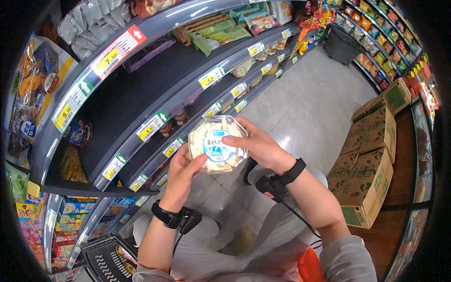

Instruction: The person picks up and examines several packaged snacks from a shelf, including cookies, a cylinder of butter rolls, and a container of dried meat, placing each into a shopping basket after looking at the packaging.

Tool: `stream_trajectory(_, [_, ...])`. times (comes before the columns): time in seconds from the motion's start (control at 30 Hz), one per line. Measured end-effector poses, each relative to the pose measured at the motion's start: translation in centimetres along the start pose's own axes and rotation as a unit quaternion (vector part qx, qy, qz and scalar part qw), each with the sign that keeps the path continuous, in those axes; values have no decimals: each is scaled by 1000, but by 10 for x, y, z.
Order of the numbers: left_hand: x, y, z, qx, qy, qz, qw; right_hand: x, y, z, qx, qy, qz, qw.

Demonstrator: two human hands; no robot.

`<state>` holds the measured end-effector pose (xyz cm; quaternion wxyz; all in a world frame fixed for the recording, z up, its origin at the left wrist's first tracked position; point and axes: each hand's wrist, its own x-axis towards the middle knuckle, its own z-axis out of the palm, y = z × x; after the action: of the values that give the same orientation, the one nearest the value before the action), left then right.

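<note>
Between my two hands is a clear octagonal plastic tub (pixel 229 162) filled with small whitish pieces, with a round blue and white label (pixel 216 149) on its lid. My left hand (pixel 182 165) grips the tub's lower left side, its thumb on the lid. From the right, my right hand (pixel 256 143) is closed round the other side, thumb pressed on the label. The tub is held up in front of the shelves, its lid facing me. What the pieces are, I cannot make out for sure.
A dark tiered shelf (pixel 155 80) with price tags curves along the left, holding green snack packets (pixel 221 37). Cardboard boxes (pixel 361 160) are stacked at the right. A dark basket (pixel 342 44) is on the floor farther off, and a black crate (pixel 108 258) stands at the lower left.
</note>
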<state>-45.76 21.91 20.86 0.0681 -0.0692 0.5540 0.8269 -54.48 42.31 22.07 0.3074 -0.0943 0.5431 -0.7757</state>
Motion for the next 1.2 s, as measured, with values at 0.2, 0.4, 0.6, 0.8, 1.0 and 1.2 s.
stream_trajectory(0.2, [4, 8, -5, -33, 26, -6, 999, 1, 7, 15, -35, -6, 3, 999])
stream_trajectory(0.4, [16, -5, 1, -31, 54, 26, 998, 3, 4, 18, -18, 30, 8, 999])
stream_trajectory(0.6, [19, -7, 1, -39, 55, 52, 996, -4, 4, 29, -30, 55, 6, 998])
stream_trajectory(0.8, [16, -1, 0, -56, 69, 41, 995, 2, 0, 31, 6, 56, -11, 998])
stream_trajectory(1.0, [8, -1, -4, -67, 56, 61, 994, 1, 3, 40, -18, 54, -16, 998])
stream_trajectory(1.2, [3, -3, -11, -58, 74, 37, 995, 4, 7, 41, -20, 48, -10, 999])
